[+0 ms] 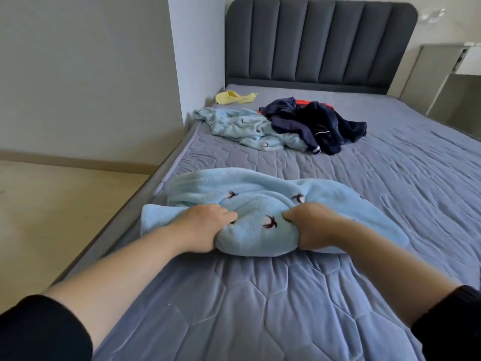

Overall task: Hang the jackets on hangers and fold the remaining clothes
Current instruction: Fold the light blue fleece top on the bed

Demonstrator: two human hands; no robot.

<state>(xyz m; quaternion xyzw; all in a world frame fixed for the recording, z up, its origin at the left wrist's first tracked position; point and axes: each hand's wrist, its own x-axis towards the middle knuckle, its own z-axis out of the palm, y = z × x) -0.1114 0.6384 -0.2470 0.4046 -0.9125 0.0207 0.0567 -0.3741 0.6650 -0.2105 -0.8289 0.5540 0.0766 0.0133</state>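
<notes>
A light blue fleece garment [260,194] with small dark red embroidered marks lies on the grey quilted bed [260,295], partly folded over itself. My left hand [205,227] grips its near fold on the left, fingers curled into the fabric. My right hand [312,225] grips the same fold on the right. Farther up the bed lie a second light blue fleece piece [239,126], crumpled, and a dark navy garment [320,123] heaped beside it, overlapping its right edge. Something red [304,102] shows behind the navy heap.
A yellow item [234,97] lies near the bed's far left corner. The dark grey padded headboard [312,40] stands at the far end. A white wall column [195,53] meets the bed's left edge. Wooden floor [52,204] lies to the left, white furniture [447,74] at far right.
</notes>
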